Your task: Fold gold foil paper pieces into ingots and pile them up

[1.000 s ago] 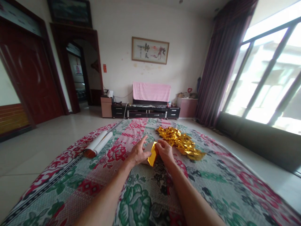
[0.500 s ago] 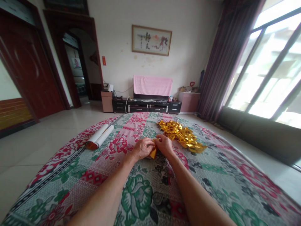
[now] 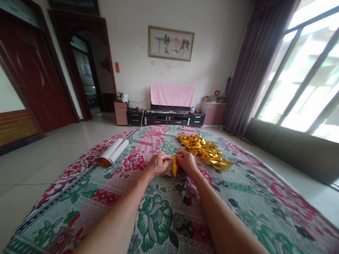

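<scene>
A small piece of gold foil paper (image 3: 174, 166), partly folded with a pale side showing at its left, is between my hands above the patterned cloth (image 3: 156, 222). My left hand (image 3: 159, 164) pinches the pale left part of the paper with thumb and forefinger. On the other side, my right hand (image 3: 186, 161) grips the gold part by its upper right edge. Just beyond my right hand lies a heap of folded gold foil pieces (image 3: 203, 150).
Two white rolls (image 3: 113, 152), one with an orange-gold end, lie on the cloth at the left. Past the far edge stand a low black cabinet (image 3: 159, 121) and a pink cloth (image 3: 172, 94) over a screen. A window (image 3: 304, 77) is at the right.
My left hand has shifted slightly left, apart from my right hand. The gold paper now stands more upright, and more of its gold face and pale side shows.
</scene>
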A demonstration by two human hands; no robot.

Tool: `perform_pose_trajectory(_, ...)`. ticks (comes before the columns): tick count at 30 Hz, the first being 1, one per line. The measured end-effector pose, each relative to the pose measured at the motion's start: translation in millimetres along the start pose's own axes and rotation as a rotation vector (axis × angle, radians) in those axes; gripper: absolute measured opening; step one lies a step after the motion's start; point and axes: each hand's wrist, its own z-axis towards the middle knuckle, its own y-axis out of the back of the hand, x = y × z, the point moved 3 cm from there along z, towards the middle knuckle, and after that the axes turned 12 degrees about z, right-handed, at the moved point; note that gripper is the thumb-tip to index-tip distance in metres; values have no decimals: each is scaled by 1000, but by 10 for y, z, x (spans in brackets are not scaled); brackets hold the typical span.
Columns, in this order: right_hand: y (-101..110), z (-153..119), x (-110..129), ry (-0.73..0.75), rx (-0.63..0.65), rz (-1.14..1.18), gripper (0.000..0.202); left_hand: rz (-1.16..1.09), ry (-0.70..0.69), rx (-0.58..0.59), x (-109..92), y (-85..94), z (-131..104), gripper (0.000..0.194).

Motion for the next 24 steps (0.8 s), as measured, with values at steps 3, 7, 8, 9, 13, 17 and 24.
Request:
perform_pose_trajectory(3,0,1,-18,11,-1,-21,29,51,10,37,34,19,-11,22)
perform_pose_trajectory(7,-14,-37,30,157,7,-160,26,60,-46,77,18,-18,-23,18)
perform_pose_trajectory(8,-18,-53,48,194,11,-198,25,74,-65,89,8,-35,-26,18)
perform_pose_trajectory(9,-21,-68,63,218,13,-233,25,93,-84,102,-1,-53,-30,19)
perform_pose_trajectory(13,-29,-105,70,204,7,-304,26,147,-124,126,-16,-92,-39,17)
perform_pose_trajectory(17,-50,-108,36,205,22,-320,24,144,-109,98,-30,-66,-37,21)
perform_pose_trajectory(24,-41,-151,64,235,37,-377,20,118,-225,56,-107,-48,-32,29)
